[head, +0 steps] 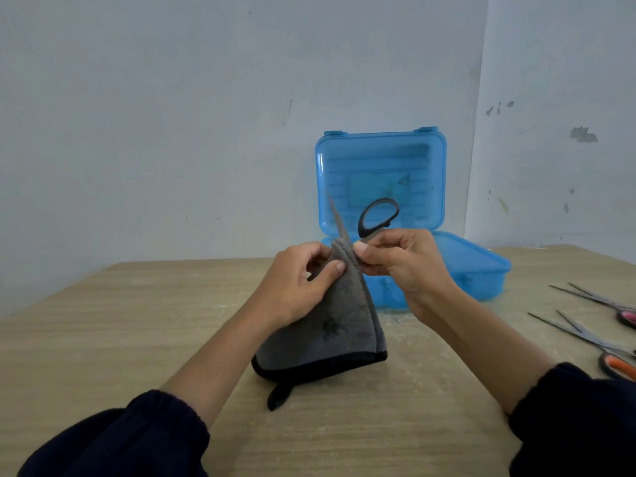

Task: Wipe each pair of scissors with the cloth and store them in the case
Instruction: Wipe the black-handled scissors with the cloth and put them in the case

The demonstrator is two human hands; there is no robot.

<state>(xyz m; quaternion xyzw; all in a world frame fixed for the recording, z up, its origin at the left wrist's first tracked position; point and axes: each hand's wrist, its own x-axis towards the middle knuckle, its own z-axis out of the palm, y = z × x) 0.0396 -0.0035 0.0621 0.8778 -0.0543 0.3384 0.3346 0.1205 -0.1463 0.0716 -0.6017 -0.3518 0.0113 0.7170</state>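
My left hand (299,284) pinches a grey cloth (330,325) with a black hem, folded around the blades of a pair of scissors with black handles (378,216). My right hand (402,261) grips these scissors near the pivot, and one handle loop stands up above my fingers. A blade tip pokes up out of the cloth's top. The cloth's lower edge hangs down to the table. Behind my hands an open blue plastic case (481,266) stands with its lid upright.
At the right edge of the wooden table (120,321) lie two more pairs of scissors, one with pink handles (605,302) and one with orange handles (599,346), both points to the left. A pale wall rises just behind the case.
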